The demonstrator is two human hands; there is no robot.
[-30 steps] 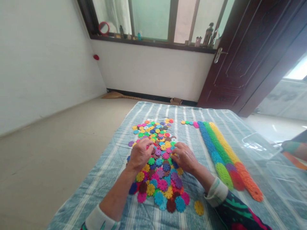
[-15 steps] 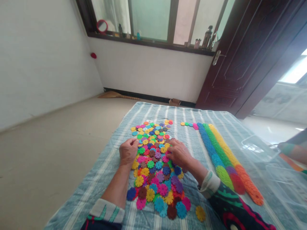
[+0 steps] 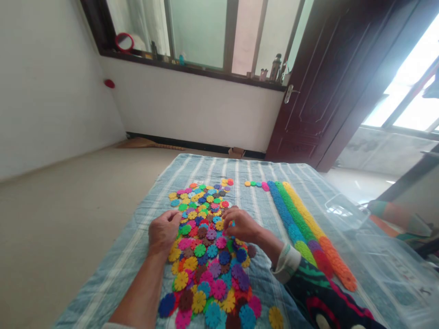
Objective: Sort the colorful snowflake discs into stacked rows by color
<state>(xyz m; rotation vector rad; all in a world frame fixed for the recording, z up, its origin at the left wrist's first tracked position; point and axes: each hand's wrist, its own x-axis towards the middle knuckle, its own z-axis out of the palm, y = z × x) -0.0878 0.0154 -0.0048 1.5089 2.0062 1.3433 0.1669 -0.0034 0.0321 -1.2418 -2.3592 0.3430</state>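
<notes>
Many colourful notched discs (image 3: 211,235) lie in a loose, overlapping spread on the striped cloth. My left hand (image 3: 165,230) rests at the left edge of the spread, its fingers curled together; whatever they may hold is hidden. Over the right side of the discs is my right hand (image 3: 242,225), fingers bent and apart, touching or just above them. Right of it, overlapping discs form long rows: a blue one (image 3: 283,208), a green one (image 3: 298,214) and a yellow one (image 3: 303,208) that turns orange near its close end. A single yellow disc (image 3: 275,317) lies near the front.
A clear plastic box (image 3: 394,260) and its clear lid or tray (image 3: 346,211) are at the table's right. Beyond the table stand a dark red door (image 3: 308,91) and a window ledge (image 3: 199,68) with bottles and a round red mirror (image 3: 124,42).
The view has turned to the right, so everything sits further left in the picture. My right hand's fingers have bent more over the discs. My left hand stays at the spread's left edge.
</notes>
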